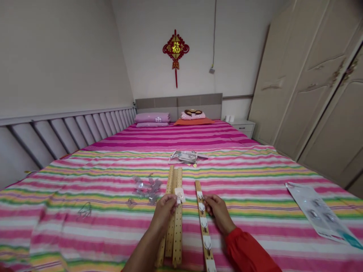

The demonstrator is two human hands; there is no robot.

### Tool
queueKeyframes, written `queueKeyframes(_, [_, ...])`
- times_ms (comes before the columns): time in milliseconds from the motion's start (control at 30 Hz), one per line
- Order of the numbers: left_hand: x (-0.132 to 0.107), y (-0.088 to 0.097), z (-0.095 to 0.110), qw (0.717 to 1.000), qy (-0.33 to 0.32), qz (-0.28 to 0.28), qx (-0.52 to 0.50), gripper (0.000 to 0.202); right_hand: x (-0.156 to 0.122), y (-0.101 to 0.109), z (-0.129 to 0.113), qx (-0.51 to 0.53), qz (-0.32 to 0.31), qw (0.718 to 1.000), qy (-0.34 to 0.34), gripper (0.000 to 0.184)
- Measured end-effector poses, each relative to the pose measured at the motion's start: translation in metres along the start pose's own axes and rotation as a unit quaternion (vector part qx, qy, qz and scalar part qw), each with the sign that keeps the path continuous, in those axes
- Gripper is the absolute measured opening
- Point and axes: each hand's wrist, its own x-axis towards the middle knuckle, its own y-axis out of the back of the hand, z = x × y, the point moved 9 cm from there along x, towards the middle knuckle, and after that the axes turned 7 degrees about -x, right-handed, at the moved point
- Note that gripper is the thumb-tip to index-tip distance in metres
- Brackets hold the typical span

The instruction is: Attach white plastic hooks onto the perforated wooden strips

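My left hand (pixel 166 207) pinches a small white square adhesive hook (pixel 179 193) above a group of perforated wooden strips (pixel 178 223) that lie side by side on the bed. To the right is a single narrow wooden strip (pixel 202 215) with several white-backed metal hooks (pixel 204 223) in a row along it. My right hand (pixel 218 209) has its fingers curled and closed at the right edge of this strip, with the fingertips at the far-end hook (pixel 200 195). Whether they press or grip that hook is hard to see.
Clear plastic scraps (pixel 147 189) lie left of the strips, and a thin clear piece (pixel 84 211) farther left. Beyond the strips sits a pile of packaged hooks (pixel 185 156). A blister pack (pixel 314 213) lies at right on the striped sheet (pixel 113 234). A railing (pixel 70 130) borders the left.
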Motion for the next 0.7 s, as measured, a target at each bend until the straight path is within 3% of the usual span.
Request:
queueKeyframes(167, [0.029,-0.041,-0.005,0.999,0.02,-0.021,0.027,0.042,0.012,-0.022,-0.018,0.006,-0.048,0.999,-0.004,0.037])
queueKeyframes(333, [0.059,-0.074,-0.02,0.998,0.032,-0.041,0.035,0.039,0.036,-0.021,-0.027,0.011,-0.041,0.999,0.008,0.035])
queueKeyframes(700, [0.104,-0.091,-0.057,0.995,0.061,-0.022,0.071,0.021,0.074,-0.008,0.0,-0.019,-0.016,1.0,-0.013,0.021])
